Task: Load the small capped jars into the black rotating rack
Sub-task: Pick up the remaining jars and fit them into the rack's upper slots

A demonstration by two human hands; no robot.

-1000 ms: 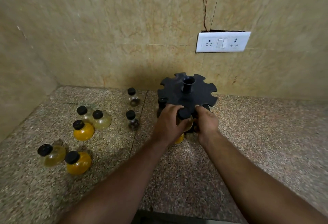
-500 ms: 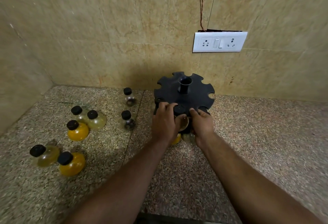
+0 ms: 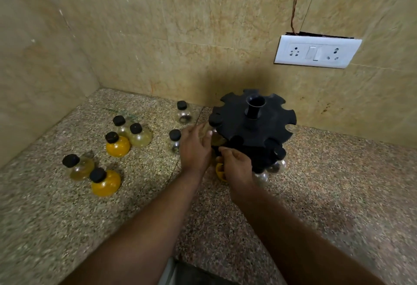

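Note:
The black rotating rack (image 3: 266, 126) stands by the back wall. Black caps (image 3: 235, 141) sit in its front notches, and clear jars (image 3: 278, 167) hang at its lower right. My left hand (image 3: 195, 149) is at the rack's left edge with fingers apart, its thumb against a hanging pale jar (image 3: 217, 139). My right hand (image 3: 237, 167) is curled at the rack's lower front, over a yellow jar (image 3: 220, 171) that it mostly hides. Several loose capped jars lie to the left, among them a yellow jar (image 3: 116, 145) and a clear jar (image 3: 174, 141).
The speckled stone counter (image 3: 338, 194) meets tiled walls at the back and left, forming a corner. A white switch and socket plate (image 3: 316, 52) is on the back wall, above the rack, with a wire rising from it. The counter's front edge (image 3: 176, 271) is at the bottom.
Both hands held one jar at the rack's front notch. Now the left hand has opened and shifted left, the right hand has dropped lower, and the view has swung left.

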